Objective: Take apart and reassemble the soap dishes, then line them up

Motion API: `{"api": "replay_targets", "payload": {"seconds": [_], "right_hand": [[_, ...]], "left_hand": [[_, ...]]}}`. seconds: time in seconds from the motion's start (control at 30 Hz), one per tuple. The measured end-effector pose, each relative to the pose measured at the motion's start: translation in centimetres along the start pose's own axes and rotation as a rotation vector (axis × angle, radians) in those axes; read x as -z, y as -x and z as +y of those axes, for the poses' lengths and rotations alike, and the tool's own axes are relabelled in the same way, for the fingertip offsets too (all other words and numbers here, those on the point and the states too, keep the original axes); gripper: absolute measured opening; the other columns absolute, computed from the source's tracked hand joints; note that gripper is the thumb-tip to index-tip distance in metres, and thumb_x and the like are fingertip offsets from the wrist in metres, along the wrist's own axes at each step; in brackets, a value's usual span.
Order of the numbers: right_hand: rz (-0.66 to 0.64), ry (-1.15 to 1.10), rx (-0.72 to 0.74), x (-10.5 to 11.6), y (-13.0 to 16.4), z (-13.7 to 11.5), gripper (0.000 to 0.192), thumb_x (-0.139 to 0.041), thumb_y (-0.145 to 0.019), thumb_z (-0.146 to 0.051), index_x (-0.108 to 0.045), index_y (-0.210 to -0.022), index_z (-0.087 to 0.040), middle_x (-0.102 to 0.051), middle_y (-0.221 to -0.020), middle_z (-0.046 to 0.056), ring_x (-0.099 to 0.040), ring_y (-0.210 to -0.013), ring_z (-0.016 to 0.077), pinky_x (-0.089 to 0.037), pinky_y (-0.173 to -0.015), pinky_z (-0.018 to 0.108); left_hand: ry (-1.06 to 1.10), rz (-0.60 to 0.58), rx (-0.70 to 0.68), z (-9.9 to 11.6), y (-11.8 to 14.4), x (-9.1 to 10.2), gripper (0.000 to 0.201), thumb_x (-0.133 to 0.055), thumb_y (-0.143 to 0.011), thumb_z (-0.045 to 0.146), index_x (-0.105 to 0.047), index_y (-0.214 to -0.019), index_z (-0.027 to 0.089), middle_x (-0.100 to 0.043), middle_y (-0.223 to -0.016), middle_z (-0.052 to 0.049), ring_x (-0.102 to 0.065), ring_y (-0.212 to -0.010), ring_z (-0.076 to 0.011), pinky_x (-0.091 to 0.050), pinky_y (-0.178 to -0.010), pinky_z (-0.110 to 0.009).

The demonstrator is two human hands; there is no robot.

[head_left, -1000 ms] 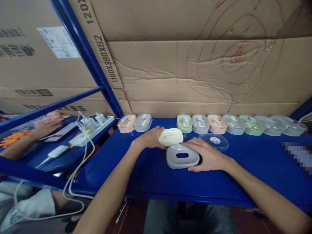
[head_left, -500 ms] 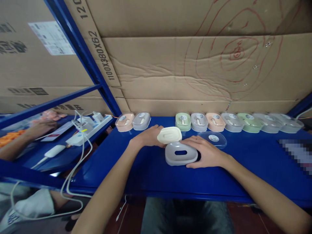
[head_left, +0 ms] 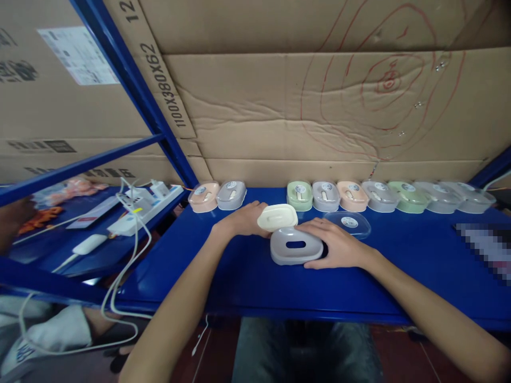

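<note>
A co-worker's arm (head_left: 11, 223) now sits farther left. Left hand (head_left: 248, 219) grips a cream oval tray (head_left: 278, 217); right hand (head_left: 339, 246) grips a grey slotted cover (head_left: 296, 256). Slack fingers could drop either.

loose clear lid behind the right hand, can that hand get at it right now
Probably yes, once freed: the clear lid lies just beyond the right hand with nothing visible between, but that hand is holding the gray cover.
</note>
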State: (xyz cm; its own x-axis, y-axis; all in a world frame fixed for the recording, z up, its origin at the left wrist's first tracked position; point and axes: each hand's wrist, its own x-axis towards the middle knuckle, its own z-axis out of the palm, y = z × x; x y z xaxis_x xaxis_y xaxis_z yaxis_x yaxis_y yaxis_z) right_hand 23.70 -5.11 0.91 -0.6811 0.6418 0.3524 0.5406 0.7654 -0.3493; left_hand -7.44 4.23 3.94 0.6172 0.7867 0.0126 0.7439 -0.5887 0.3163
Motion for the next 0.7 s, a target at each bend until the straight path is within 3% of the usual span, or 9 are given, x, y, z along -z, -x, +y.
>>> {"api": "replay_targets", "payload": {"seconds": [0.27,0.7], "right_hand": [[0.001,0.007,0.015,-0.04,-0.01,0.15,0.087,-0.088,-0.084,-0.059,-0.058,-0.158,-0.027,-0.071,-0.145,0.013,-0.068,-0.131,0.0357,-0.052,-0.116,0.057],[-0.013,0.013,-0.013,-0.02,-0.01,-0.04,0.087,-0.089,-0.083,-0.059,-0.059,-0.157,-0.025,-0.071,-0.146,0.014,-0.067,-0.133,0.0376,-0.053,-0.114,0.059]], "left_hand": [[-0.03,-0.024,-0.008,0.27,0.12,0.22,0.062,-0.09,-0.068,0.052,-0.069,-0.117,0.02,-0.072,-0.114,-0.011,-0.068,-0.113,-0.0355,-0.054,-0.096,-0.042],[-0.083,-0.052,0.028,0.49,0.12,0.3,0.065,-0.088,-0.071,0.055,-0.067,-0.12,0.018,-0.072,-0.116,-0.013,-0.068,-0.113,-0.0352,-0.055,-0.094,-0.041]]}}
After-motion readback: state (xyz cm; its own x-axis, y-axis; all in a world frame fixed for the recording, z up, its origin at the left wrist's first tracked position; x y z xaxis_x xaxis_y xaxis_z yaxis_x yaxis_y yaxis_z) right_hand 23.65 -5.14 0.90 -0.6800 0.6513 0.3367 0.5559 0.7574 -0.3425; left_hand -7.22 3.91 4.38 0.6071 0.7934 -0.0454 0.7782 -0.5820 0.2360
